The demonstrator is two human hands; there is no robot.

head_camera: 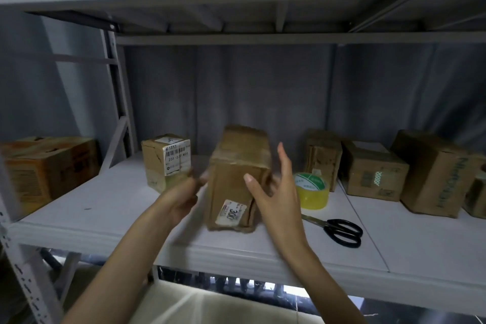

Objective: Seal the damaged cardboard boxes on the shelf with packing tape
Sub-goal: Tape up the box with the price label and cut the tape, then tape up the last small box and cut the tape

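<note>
Box (238, 181) between hands; right hand (273, 192) released, left hand (184, 192) grip blurred, unclear.

tape roll (312, 190) behind scissors (342, 231), on shelf (105, 205)

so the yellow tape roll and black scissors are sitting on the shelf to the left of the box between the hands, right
Not quite. In the head view the yellow roll of packing tape and the black-handled scissors lie on the white metal shelf to the right of the brown cardboard box, beyond the right hand.
</note>
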